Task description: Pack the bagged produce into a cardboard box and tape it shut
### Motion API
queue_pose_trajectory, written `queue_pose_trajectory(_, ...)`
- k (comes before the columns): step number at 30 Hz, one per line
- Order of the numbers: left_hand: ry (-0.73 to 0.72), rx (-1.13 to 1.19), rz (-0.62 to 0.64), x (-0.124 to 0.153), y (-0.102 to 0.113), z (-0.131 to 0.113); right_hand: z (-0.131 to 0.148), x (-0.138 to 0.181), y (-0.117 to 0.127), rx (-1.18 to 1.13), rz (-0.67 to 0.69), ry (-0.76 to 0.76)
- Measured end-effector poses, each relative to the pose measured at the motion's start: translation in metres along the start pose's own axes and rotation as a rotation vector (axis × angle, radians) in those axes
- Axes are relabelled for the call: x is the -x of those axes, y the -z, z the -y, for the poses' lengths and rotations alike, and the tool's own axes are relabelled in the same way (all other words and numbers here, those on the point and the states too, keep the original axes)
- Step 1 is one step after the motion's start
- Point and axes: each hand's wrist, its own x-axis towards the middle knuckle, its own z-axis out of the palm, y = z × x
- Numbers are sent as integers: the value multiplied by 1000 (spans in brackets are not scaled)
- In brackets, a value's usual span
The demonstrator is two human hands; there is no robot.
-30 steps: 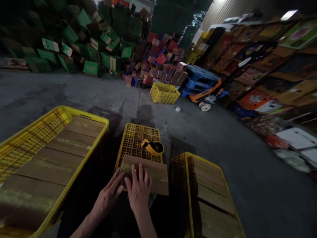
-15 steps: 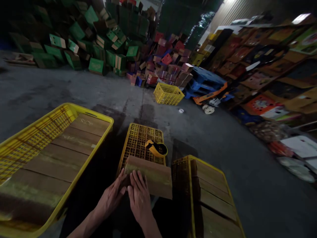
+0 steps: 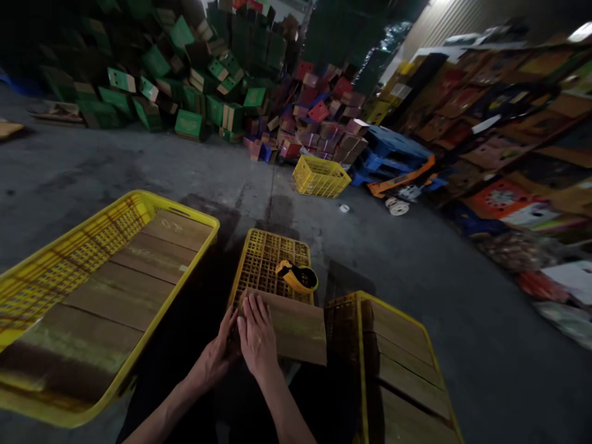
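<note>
A closed cardboard box [image 3: 298, 327] with tape along its top lies across the near part of an upturned yellow plastic crate [image 3: 259, 256]. My right hand [image 3: 257, 336] rests flat on the left part of the box top, fingers stretched forward and side by side. Against the left end of the box is my left hand [image 3: 217, 354], its fingers extended and partly in shadow. Neither hand is wrapped around anything. Just beyond the box, a yellow tape dispenser [image 3: 298, 279] lies on the crate.
On the left, a large yellow crate [image 3: 215, 225] holds a row of cardboard boxes. Another yellow crate [image 3: 428, 345] of boxes stands at right. Farther off are a yellow basket [image 3: 321, 177], blue pallets [image 3: 393, 148], an orange pallet jack [image 3: 402, 179] and heaped green cartons [image 3: 189, 123].
My right hand has slid forward over the box's left part, toward its far edge. My left hand stays at the box's left end. The view has shifted slightly.
</note>
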Motion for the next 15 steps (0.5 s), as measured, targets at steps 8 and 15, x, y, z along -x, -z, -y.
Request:
queue_pose_trajectory(8, -60, 11, 43, 5, 0, 16, 23, 38, 4, -79, 38, 36)
queue_pose_trajectory(15, -227, -489, -6, -7, -6, -5, 1, 36, 14, -80, 34, -97)
